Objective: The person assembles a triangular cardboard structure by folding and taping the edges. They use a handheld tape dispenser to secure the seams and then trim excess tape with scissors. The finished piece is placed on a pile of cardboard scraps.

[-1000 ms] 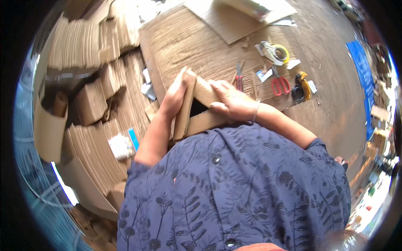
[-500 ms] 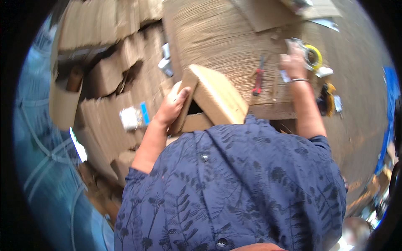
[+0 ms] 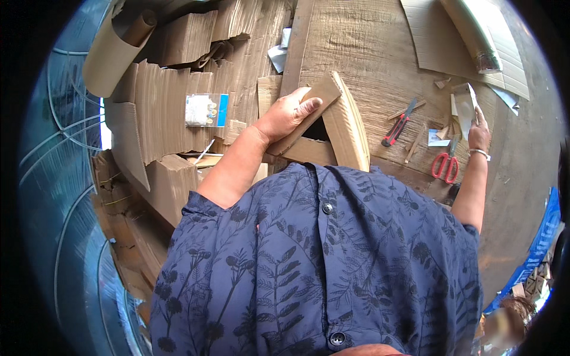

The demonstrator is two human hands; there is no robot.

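My left hand (image 3: 291, 115) is closed on the edge of a brown cardboard box (image 3: 347, 127), thumb on the near side. The box is held tilted against my body, with a dark gap between its panels. Out to the right, my right hand (image 3: 480, 135) has its fingers at the side of a pale roll of tape (image 3: 464, 105), seen nearly edge-on. Just left of that wrist lie red-handled scissors (image 3: 445, 166). A red and black utility knife (image 3: 396, 126) rests on the wooden table (image 3: 356, 41), between the box and the scissors.
Stacked cardboard sheets (image 3: 160, 110) fill the left side, with a clear packet (image 3: 206, 110) on top. A cardboard tube (image 3: 141, 26) stands at far left. Flat cardboard (image 3: 430, 44) and a wrapped roll (image 3: 475, 38) lie at the far right. Cardboard scraps (image 3: 415, 142) lie near the knife.
My view has shifted, so the scene sits differently. My right hand has come to the pale tape roll's near side, and the red scissors now show. The left hand still holds the box.
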